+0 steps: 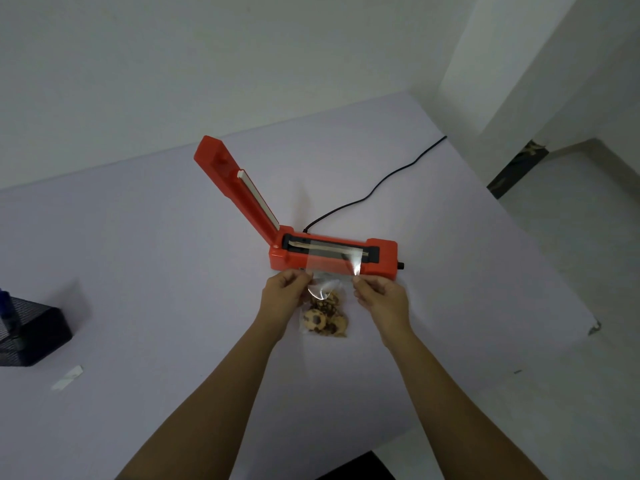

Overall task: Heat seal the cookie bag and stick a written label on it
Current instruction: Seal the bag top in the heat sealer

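A clear cookie bag (pixel 327 308) with several chocolate-chip cookies lies on the white table, just in front of the red heat sealer (pixel 377 259). The bag's open top is laid across the sealer's heating strip. The sealer's lid (pixel 235 188) stands raised to the upper left. My left hand (pixel 285 294) pinches the bag's left edge and my right hand (pixel 377 294) pinches its right edge, both near the sealer's front. A small white label (pixel 67 377) lies flat on the table at the far left.
A black power cord (pixel 374 190) runs from the sealer's back toward the table's far right edge. A black mesh holder (pixel 33 332) with a blue pen stands at the left edge. The table's right edge (pixel 540 258) drops to a light floor.
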### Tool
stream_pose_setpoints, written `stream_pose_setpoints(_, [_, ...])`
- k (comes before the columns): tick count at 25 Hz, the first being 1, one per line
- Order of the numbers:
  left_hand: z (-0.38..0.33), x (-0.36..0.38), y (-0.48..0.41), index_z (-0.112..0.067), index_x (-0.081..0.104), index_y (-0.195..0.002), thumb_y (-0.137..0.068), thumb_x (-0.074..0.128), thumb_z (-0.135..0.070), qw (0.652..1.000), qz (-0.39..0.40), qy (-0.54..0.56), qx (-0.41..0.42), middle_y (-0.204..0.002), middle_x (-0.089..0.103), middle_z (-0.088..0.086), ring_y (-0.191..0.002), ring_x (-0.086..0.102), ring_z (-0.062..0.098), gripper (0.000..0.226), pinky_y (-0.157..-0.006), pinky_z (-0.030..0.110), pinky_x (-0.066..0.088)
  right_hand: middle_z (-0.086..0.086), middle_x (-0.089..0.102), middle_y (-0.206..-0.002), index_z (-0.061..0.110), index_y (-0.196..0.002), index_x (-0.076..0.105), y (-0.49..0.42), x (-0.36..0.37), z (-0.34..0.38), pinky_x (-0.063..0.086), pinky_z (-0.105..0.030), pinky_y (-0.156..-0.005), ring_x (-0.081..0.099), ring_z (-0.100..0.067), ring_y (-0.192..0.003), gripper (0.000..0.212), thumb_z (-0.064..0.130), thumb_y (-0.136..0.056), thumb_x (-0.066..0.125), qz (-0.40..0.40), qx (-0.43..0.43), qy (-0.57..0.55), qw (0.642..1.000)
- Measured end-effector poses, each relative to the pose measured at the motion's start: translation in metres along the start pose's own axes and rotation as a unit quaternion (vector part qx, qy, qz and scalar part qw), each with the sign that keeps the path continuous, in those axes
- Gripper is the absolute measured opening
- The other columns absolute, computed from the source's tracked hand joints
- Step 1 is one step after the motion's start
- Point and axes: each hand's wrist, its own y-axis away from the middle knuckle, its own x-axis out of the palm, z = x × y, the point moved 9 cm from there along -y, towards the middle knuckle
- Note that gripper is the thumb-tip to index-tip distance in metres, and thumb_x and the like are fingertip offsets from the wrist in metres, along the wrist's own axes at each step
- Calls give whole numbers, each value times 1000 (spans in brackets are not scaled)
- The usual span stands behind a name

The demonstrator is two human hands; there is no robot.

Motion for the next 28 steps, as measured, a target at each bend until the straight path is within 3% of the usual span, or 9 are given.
stream_pose_setpoints(8, [3,-1,0,-7,66,-71,-89,59,-20,1000,-25,4,-1,-71,65,10,-69,59,22,23,-76,40,54,-2,65,-77,16,-81,68,-1,8,-4,51,-29,-75,60,-16,-75,7,21,-84,66,12,63,-35,997])
stream_pose_setpoints(12, [2,0,1,-9,67,-69,-89,60,-20,1000,-23,6,-2,-70,65,9,-69,59,22,24,-74,38,53,-3,65,-72,16,-72,69,-1,2,-3,52,-34,-76,60,-18,-72,20,32,-82,67,-2,57,22,998])
stream_pose_setpoints(16, [0,-4,1,-12,68,-67,-89,59,-19,1000,-26,-2,-2,-62,64,2,-62,57,17,25,-71,35,52,2,49,-51,12,-53,51,19,-27,35,38,-24,-53,44,-7,-49,41,34,-87,59,-136,-68,163,975])
stream_pose_setpoints(19, [0,-5,0,-10,69,-69,-89,59,-19,1000,-25,-5,-7,-54,62,-6,-57,56,12,24,-67,33,52,6,54,-58,22,-61,53,25,-27,92,39,-11,-55,49,-2,-55,30,26,-91,55,-150,-220,160,950])
stream_pose_setpoints(21, [-1,-6,0,-8,69,-71,-90,59,-19,1000,-26,-10,-6,-51,62,-8,-53,56,8,23,-65,29,51,0,67,-80,15,-84,65,21,-9,138,49,-17,-70,59,-4,-73,13,21,-91,55,-106,-323,169,925])
stream_pose_setpoints(24, [-1,-5,-1,-6,69,-73,-89,60,-20,999,-28,-16,-6,-56,63,-5,-54,57,8,23,-64,27,52,-5,67,-104,5,-109,63,27,37,207,50,-20,-88,60,-7,-97,21,13,-92,54,3,-456,195,868])
stream_pose_setpoints(28, [-1,-5,-1,-5,69,-74,-89,60,-20,999,-28,-19,-7,-58,63,-4,-55,58,10,23,-67,31,53,-13,51,-135,2,-132,45,54,116,249,35,-29,-108,45,-17,-127,37,14,-96,43,190,-575,311,733])
